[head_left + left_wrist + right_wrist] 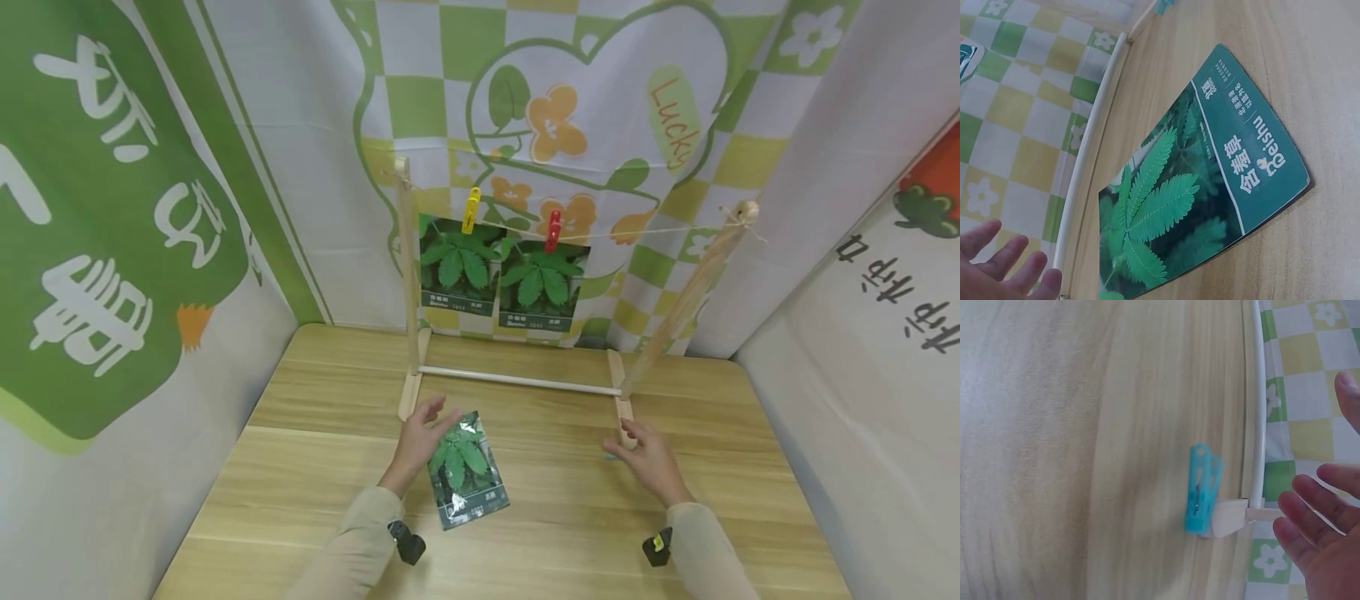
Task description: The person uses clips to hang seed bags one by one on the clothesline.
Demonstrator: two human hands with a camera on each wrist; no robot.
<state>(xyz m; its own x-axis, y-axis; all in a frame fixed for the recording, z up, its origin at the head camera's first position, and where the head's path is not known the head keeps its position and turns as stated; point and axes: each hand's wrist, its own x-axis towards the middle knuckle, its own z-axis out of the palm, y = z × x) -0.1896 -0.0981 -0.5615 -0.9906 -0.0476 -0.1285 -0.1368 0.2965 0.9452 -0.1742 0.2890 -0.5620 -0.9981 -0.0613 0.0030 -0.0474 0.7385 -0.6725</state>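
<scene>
A green seed packet with a leaf picture (467,471) (1172,187) lies on the wooden table. My left hand (422,442) (1007,269) is over the packet's upper left edge, fingers spread and holding nothing. Beside the rack's right foot lies a blue clothespin (1199,490), mostly hidden under my right hand in the head view. My right hand (651,462) (1325,531) hovers by it with relaxed fingers and nothing in them. Two similar packets hang from the string, one by a yellow clothespin (471,210), the other by a red clothespin (553,231).
A wooden rack stands at the table's back, with a left post (408,275), a right post (686,300) and a white crossbar (517,381) low between them. Behind it hangs a checkered curtain (420,108). Printed cloths flank both sides.
</scene>
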